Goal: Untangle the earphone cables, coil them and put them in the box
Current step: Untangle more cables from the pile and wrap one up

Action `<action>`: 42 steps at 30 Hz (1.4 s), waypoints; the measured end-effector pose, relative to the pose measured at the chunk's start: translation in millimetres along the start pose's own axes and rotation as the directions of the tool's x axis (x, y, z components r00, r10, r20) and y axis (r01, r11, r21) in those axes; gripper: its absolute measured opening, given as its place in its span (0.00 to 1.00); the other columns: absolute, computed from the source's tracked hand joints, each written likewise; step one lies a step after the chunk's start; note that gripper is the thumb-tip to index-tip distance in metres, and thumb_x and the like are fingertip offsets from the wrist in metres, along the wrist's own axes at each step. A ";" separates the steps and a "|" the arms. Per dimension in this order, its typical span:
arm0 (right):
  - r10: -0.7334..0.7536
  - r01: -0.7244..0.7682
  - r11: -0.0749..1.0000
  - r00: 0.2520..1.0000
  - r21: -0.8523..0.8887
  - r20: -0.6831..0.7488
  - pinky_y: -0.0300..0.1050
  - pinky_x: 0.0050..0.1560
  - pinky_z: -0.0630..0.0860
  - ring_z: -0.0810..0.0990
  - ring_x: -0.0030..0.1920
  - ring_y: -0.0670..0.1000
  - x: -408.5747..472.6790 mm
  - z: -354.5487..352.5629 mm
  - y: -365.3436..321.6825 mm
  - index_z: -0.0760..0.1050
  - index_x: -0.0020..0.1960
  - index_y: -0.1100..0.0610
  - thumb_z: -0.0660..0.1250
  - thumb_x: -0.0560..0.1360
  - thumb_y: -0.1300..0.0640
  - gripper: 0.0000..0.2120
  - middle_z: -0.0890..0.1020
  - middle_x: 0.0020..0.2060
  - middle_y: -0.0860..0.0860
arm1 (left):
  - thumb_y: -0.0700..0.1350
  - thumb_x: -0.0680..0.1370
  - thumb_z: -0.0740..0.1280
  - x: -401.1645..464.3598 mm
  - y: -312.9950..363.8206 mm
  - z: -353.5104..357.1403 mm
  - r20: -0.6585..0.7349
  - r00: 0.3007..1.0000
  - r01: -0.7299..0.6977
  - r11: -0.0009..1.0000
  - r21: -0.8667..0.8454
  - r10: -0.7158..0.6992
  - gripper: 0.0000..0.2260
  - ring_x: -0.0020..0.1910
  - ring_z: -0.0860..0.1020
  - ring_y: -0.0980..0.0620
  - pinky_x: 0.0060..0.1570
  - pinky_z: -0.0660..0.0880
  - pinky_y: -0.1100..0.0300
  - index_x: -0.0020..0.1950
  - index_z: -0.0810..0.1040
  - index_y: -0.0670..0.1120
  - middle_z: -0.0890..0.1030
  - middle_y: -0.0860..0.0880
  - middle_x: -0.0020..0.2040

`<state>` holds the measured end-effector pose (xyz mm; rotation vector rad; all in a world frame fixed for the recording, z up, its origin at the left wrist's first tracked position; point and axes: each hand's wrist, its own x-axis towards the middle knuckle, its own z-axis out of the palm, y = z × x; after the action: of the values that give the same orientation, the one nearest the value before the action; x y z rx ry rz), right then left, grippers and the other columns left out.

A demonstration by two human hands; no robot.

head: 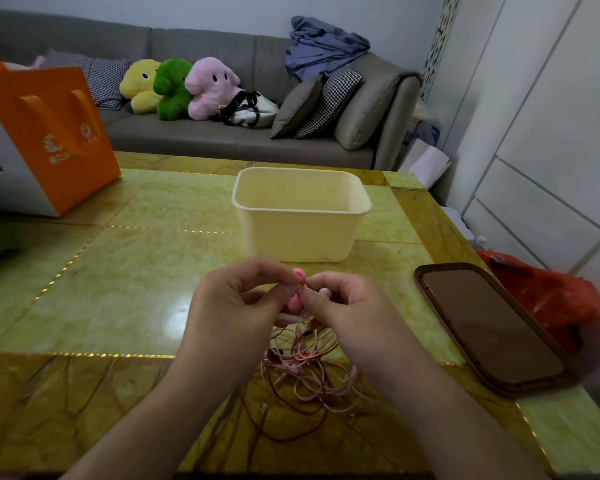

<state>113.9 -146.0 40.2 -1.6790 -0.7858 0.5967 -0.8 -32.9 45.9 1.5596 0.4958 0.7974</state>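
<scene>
Head view: both hands work just before the box (302,216), low over the table (136,271). Left hand (236,303) and right hand (347,306) have curled fingers pinching the upper part of the pink cables (302,368); the rest hangs in a knot onto the table. The step looks like untangling. Next, I think, one strand must be drawn free of the knot.
</scene>
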 end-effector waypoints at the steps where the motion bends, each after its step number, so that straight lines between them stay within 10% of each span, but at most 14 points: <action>1: -0.027 0.027 0.999 0.999 -0.026 -0.021 0.66 0.52 0.80 0.83 0.42 0.55 -0.4 0.7 0.3 0.86 0.51 0.51 0.72 0.82 0.56 0.04 0.86 0.44 0.60 | 0.28 0.77 0.72 0.1 -0.2 -0.4 -0.007 1.000 0.009 1.000 -0.011 -0.009 0.11 0.36 0.88 0.46 0.36 0.83 0.59 0.43 0.86 0.44 0.89 0.48 0.45; 10: -0.457 0.402 0.810 0.889 -0.426 -0.029 0.33 0.50 0.74 0.81 0.52 0.44 -9.6 -0.1 -6.7 0.82 0.45 0.50 0.78 0.74 0.64 0.10 0.81 0.47 0.42 | 0.30 0.78 0.72 -0.4 -0.7 -1.7 -0.011 0.999 0.046 0.999 -0.010 -0.046 0.09 0.37 0.88 0.45 0.37 0.84 0.58 0.46 0.87 0.43 0.89 0.45 0.41; 14: -0.467 0.426 0.762 0.883 -0.488 0.043 0.47 0.55 0.78 0.80 0.55 0.45 -9.5 -1.8 -3.9 0.83 0.49 0.49 0.78 0.74 0.58 0.07 0.80 0.50 0.42 | 0.30 0.78 0.72 0.3 -0.8 -4.2 -0.017 0.997 0.080 0.997 -0.020 -0.081 0.08 0.36 0.87 0.46 0.35 0.82 0.62 0.48 0.87 0.41 0.88 0.43 0.39; 19: -0.440 0.391 0.804 0.898 -0.449 -0.006 0.31 0.48 0.72 0.81 0.49 0.45 -10.5 -0.7 -7.9 0.83 0.47 0.51 0.83 0.71 0.54 0.10 0.81 0.46 0.42 | 0.31 0.78 0.73 0.3 1.2 -5.4 -0.002 0.994 0.113 0.992 -0.059 -0.113 0.06 0.41 0.88 0.46 0.39 0.84 0.57 0.48 0.87 0.41 0.88 0.43 0.40; 29: -0.351 0.296 0.872 0.933 -0.391 -0.078 0.36 0.45 0.78 0.83 0.46 0.44 -13.6 4.4 -9.3 0.84 0.45 0.49 0.83 0.70 0.53 0.08 0.83 0.43 0.43 | 0.31 0.77 0.74 0.0 0.7 -2.8 -0.012 0.991 0.129 0.986 -0.106 -0.131 0.06 0.38 0.87 0.47 0.39 0.83 0.61 0.47 0.88 0.40 0.88 0.42 0.41; 42: -0.502 0.375 0.747 0.859 -0.550 -0.096 0.51 0.44 0.74 0.75 0.47 0.48 -11.4 10.9 2.7 0.74 0.50 0.51 0.63 0.81 0.56 0.03 0.76 0.45 0.43 | 0.31 0.77 0.73 -0.1 -6.9 0.5 0.037 0.998 0.043 0.998 0.050 -0.045 0.06 0.38 0.88 0.47 0.39 0.85 0.54 0.46 0.83 0.42 0.88 0.46 0.40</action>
<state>99.0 -148.2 34.8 -1.8993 -1.1919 -0.1807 0.5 -32.2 39.1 1.6009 0.5235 0.7251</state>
